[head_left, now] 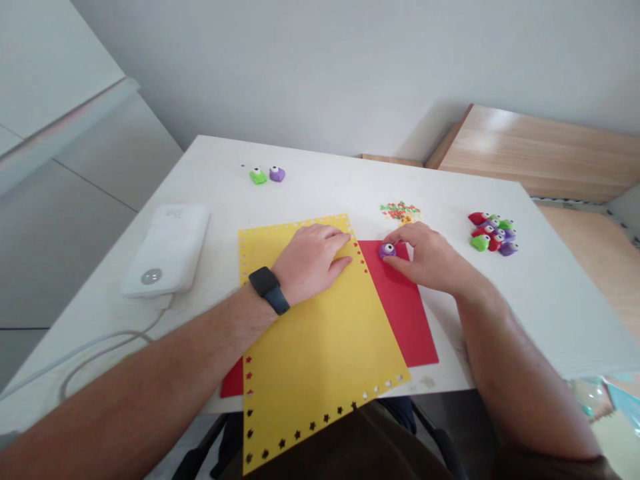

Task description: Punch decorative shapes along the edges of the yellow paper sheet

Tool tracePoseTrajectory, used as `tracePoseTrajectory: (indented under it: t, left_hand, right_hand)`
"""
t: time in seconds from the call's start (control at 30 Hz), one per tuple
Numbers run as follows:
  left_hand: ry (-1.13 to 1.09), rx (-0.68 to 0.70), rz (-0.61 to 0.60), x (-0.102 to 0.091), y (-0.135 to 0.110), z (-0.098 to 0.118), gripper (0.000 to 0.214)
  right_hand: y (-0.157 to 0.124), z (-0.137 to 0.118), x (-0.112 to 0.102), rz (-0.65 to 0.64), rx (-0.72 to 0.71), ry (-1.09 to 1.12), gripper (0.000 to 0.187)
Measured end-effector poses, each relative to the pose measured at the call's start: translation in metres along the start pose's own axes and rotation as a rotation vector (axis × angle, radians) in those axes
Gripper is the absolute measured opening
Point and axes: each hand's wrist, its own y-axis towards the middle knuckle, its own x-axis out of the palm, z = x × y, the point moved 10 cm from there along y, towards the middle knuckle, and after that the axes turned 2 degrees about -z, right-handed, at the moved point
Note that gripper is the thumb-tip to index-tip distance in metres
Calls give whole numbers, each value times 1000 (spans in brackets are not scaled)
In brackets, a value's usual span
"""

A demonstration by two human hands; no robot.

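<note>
A smooth white box (173, 247) with rounded corners lies left of a yellow sheet (320, 340) edged with star-shaped holes. The left hand (313, 257) rests on it, thumb and fingers apart. Over the red sheet (407, 327), beside the yellow edge, the right hand (423, 257) pinches a purple eyed piece (385, 251). Farther right sit clustered red, green and purple pieces (494, 233).

Upper sheet (325, 333) across lower sheet (405, 320) on table (540, 320), near end overhanging the front edge, left hand (313, 257) on upper sheet, figure (387, 251) in right hand (425, 257) at lower sheet's far edge, device (170, 247) left, figure pair (259, 176) behind, paper bits (400, 212) behind right hand, figure cluster (494, 235) farther right
</note>
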Motion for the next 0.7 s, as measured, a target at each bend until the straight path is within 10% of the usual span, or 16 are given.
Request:
tracePoseTrajectory:
  t: [0.7]
  left_hand:
    - [-1,-21,-2,0,1,-3,33]
  right_hand:
    - [-4,-25,10,-137,-122,105,18]
